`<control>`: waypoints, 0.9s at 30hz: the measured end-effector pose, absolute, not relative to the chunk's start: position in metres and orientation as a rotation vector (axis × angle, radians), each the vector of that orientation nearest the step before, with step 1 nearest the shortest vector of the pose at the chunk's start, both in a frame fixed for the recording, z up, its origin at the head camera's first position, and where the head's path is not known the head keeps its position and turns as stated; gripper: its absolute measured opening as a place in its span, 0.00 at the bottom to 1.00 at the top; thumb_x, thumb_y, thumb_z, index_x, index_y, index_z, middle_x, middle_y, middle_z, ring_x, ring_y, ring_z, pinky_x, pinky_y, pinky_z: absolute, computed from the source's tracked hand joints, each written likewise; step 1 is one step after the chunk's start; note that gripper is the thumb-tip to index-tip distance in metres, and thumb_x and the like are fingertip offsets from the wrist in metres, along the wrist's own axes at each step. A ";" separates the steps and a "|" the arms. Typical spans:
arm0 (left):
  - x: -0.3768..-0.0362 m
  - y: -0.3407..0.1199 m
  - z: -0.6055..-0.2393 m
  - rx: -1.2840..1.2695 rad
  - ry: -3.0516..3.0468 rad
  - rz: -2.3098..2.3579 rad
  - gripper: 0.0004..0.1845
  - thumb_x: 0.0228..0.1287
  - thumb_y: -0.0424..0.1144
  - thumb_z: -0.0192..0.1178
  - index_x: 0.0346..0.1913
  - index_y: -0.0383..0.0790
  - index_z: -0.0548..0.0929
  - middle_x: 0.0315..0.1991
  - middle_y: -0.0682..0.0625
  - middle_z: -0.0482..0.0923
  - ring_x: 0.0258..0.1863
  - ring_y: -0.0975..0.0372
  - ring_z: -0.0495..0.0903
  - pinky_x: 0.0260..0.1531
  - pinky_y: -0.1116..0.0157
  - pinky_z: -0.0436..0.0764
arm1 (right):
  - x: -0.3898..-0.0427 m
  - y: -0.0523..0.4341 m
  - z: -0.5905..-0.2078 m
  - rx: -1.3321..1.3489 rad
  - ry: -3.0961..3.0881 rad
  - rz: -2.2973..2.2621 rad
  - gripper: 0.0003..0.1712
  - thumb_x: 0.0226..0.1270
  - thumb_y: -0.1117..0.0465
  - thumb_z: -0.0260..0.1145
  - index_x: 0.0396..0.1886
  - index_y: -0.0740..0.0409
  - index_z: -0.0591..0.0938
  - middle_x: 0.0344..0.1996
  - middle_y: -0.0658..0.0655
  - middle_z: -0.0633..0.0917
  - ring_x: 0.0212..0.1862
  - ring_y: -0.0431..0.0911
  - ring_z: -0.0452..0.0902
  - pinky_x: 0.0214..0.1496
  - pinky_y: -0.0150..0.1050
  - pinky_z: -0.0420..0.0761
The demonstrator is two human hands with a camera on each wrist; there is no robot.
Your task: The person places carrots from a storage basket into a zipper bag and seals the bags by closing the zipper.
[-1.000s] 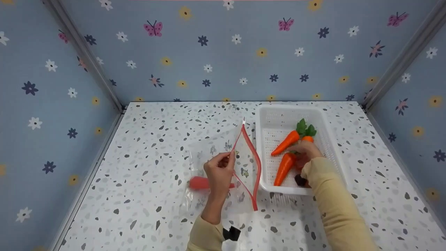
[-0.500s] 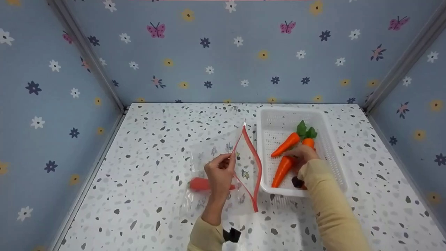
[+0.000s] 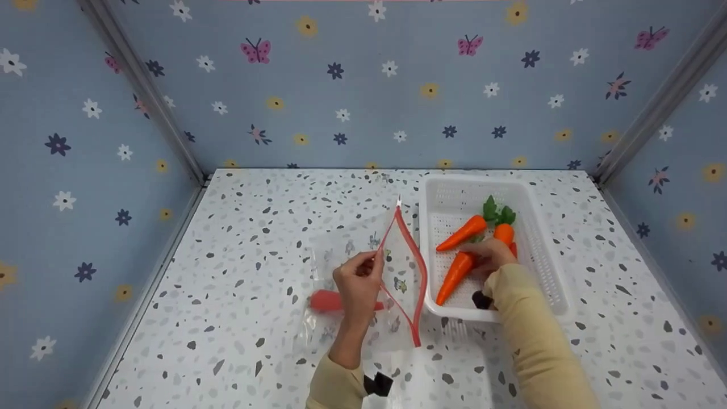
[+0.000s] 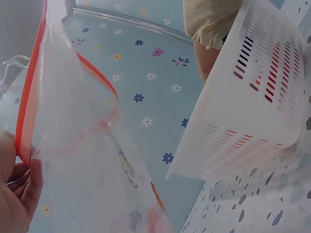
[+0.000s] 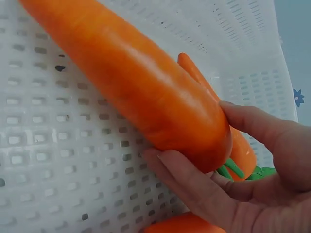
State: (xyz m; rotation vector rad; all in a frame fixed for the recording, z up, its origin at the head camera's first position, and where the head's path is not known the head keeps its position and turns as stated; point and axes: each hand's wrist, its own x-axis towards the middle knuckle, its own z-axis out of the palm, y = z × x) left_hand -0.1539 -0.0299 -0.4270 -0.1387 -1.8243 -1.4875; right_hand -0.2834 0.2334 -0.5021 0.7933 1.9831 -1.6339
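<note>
My left hand pinches the near lip of a clear zip bag with red edging, its mouth spread apart. Through the film shows a carrot, tinted reddish, lying inside. In the left wrist view the fingers hold the red strip. My right hand reaches into a white plastic basket and grips the thick end of a carrot. Thumb and fingers lie on either side of that carrot in the right wrist view; green stem shows behind its end.
Another carrot lies in the basket beyond the right hand, and more orange carrot with green leaves shows at its back right. The basket stands right beside the bag's mouth on a speckled tabletop. Flowered walls enclose the table.
My right hand has shifted slightly left within the basket, and the carrot's tip has swung left with it. The carrot beyond has slid a little left. The left hand keeps its place.
</note>
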 end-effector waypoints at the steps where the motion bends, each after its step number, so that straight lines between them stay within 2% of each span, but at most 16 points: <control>1: -0.155 -0.030 -0.428 -0.136 -1.823 -1.487 0.04 0.50 0.24 0.61 0.22 0.30 0.82 0.14 0.46 0.75 0.12 0.62 0.71 0.13 0.69 0.71 | -0.285 0.235 -0.502 0.722 2.012 -1.619 0.22 0.49 0.56 0.69 0.41 0.61 0.74 0.29 0.57 0.80 0.32 0.51 0.76 0.40 0.43 0.76; 6: -0.162 -0.031 -0.442 -0.113 -1.841 -1.512 0.04 0.51 0.27 0.62 0.22 0.31 0.83 0.15 0.49 0.76 0.13 0.66 0.71 0.13 0.72 0.71 | -0.288 0.242 -0.497 0.629 2.091 -1.562 0.21 0.52 0.54 0.66 0.42 0.63 0.75 0.32 0.58 0.78 0.33 0.52 0.76 0.45 0.46 0.74; 9: -0.160 -0.030 -0.440 -0.120 -1.844 -1.509 0.04 0.51 0.26 0.62 0.23 0.30 0.83 0.15 0.48 0.76 0.13 0.64 0.71 0.13 0.71 0.71 | -0.289 0.243 -0.493 0.609 2.115 -1.540 0.26 0.53 0.54 0.66 0.48 0.65 0.74 0.38 0.61 0.76 0.34 0.53 0.77 0.48 0.48 0.72; 15: -0.150 -0.028 -0.424 -0.118 -1.853 -1.517 0.03 0.51 0.24 0.61 0.24 0.28 0.82 0.15 0.45 0.75 0.13 0.62 0.70 0.13 0.70 0.71 | -0.296 0.248 -0.482 0.621 2.087 -1.529 0.40 0.55 0.56 0.64 0.62 0.71 0.57 0.50 0.67 0.68 0.36 0.52 0.76 0.51 0.48 0.71; 18: -0.149 -0.028 -0.423 -0.110 -1.867 -1.519 0.02 0.51 0.23 0.60 0.24 0.27 0.81 0.16 0.44 0.75 0.13 0.62 0.70 0.14 0.69 0.72 | -0.297 0.248 -0.475 0.593 2.059 -1.585 0.43 0.56 0.58 0.64 0.62 0.71 0.51 0.49 0.66 0.68 0.34 0.50 0.76 0.52 0.49 0.71; 27: -0.151 -0.027 -0.425 -0.106 -1.869 -1.524 0.03 0.51 0.24 0.60 0.24 0.29 0.82 0.15 0.45 0.75 0.13 0.61 0.71 0.14 0.68 0.72 | -0.291 0.242 -0.441 0.421 2.089 -1.660 0.41 0.58 0.57 0.62 0.60 0.77 0.53 0.48 0.67 0.67 0.31 0.47 0.80 0.48 0.45 0.74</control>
